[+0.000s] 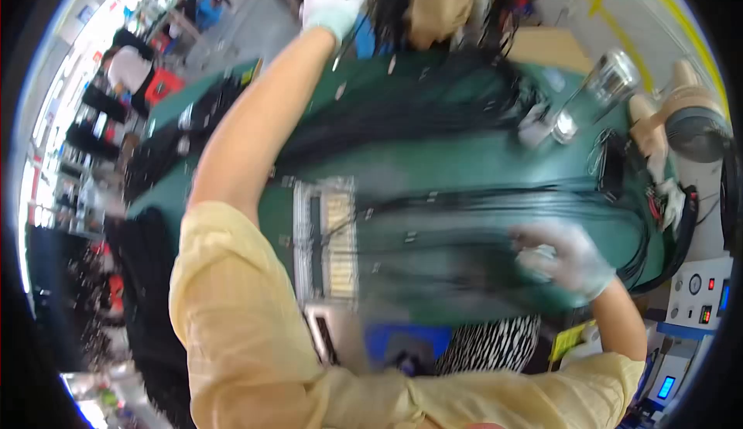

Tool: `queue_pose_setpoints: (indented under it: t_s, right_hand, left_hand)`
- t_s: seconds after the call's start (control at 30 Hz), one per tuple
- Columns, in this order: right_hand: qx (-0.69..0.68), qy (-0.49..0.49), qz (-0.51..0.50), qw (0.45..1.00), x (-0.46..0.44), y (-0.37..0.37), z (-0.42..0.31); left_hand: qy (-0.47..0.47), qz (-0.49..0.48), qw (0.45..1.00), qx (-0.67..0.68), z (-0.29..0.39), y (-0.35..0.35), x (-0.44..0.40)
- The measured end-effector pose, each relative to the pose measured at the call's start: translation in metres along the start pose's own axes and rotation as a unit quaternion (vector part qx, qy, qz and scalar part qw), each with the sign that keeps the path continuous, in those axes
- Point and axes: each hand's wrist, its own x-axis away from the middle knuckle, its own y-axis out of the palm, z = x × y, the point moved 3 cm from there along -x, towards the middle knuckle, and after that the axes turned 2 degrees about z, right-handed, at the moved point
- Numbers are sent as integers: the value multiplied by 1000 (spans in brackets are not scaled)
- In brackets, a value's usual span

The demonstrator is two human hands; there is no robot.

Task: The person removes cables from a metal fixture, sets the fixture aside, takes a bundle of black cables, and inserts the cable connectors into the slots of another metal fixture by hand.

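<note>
My left hand [333, 7], in a white glove, reaches to the far edge of the table, beside a hanging bunch of black cables [391, 3]. Its fingers look apart, and I see nothing held in them. My right hand [569, 257], also gloved, is over the right part of the table near black cables [472, 237]. Motion smears its fingers, so I cannot tell whether they grip anything. Left of it, a pale slotted fixture [339, 247] lies on the green table [464, 162], with thin black cables running across it.
A thick pile of black cables [418, 112] stretches across the back of the table. A shiny metal canister [614, 77] stands at the back right. At the far right are an instrument with a dial [696, 286] and a tan-and-grey tool [689, 123].
</note>
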Motion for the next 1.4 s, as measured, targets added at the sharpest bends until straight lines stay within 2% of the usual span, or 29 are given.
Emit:
queue_pose_setpoints:
  t_s: [0.03,0.07,0.1,0.13,0.2,0.23,0.27,0.33,0.37,0.4,0.43,0.53,0.6,0.63,0.7,0.73,0.83,0.9,0.97,1.03,1.1,1.27,1.3,1.37,1.4]
  right_hand:
    - [-46,25,25,998,3,4,-3]
    - [-68,53,45,995,3,10,-7]
    - [-88,52,49,994,4,16,-7]
    - [-97,50,31,993,3,27,-9]
    - [-84,23,36,996,-2,41,-17]
    - [-78,27,33,996,-6,51,-25]
    - [-36,-16,24,999,-11,60,-30]
    - [30,-95,30,995,-23,84,-39]
    - [33,-100,28,994,-30,94,-43]
    - [31,-111,21,993,-36,104,-47]
    - [30,-122,16,992,-43,114,-51]
    - [57,-143,9,988,-70,143,-51]
    - [132,-196,83,968,-89,161,-38]
    - [137,-186,98,968,-99,163,-36]
    - [187,-139,122,965,-114,157,-36]
    - [170,-152,140,963,-111,155,-42]
    - [130,-193,22,972,-97,166,-62]
    - [216,-197,22,956,-88,180,-75]
    - [232,-208,32,950,-90,188,-72]
    - [180,-239,104,948,-95,186,-77]
    - [151,-262,122,945,-96,191,-87]
    - [122,-285,118,943,-90,210,-100]
    - [112,-285,120,944,-89,213,-99]
    - [83,-257,106,957,-86,212,-99]
    - [42,-216,84,972,-86,211,-93]
  left_hand:
    - [-32,-50,998,22,9,-23,19]
    - [-68,-193,979,-19,-1,-17,30]
    - [-83,-170,969,158,26,-55,56]
    - [-92,-129,930,331,61,-104,88]
    - [-52,-147,933,325,83,-164,129]
    - [-71,-116,930,342,86,-183,153]
    - [-84,-82,926,358,89,-200,173]
    - [-137,-92,947,274,97,-240,212]
    - [-233,-68,907,344,92,-244,240]
    - [-269,-74,908,314,85,-250,264]
    - [-275,-83,915,282,78,-253,285]
    - [-372,-66,881,284,51,-243,348]
    - [-372,-55,881,287,38,-236,373]
    - [-393,-40,866,308,32,-231,382]
    - [-377,-37,875,301,25,-226,384]
    - [-360,-36,886,291,26,-226,381]
    - [-313,-28,914,255,32,-225,381]
    - [-276,-24,932,235,34,-225,383]
    - [-250,-20,949,193,43,-230,384]
    - [-180,13,972,153,51,-232,383]
    - [-127,-20,984,121,60,-232,384]
    - [-117,-61,979,155,75,-230,386]
    - [-138,-64,971,184,72,-229,388]
    - [-161,-65,961,214,71,-228,391]
    - [-156,-52,970,181,71,-230,391]
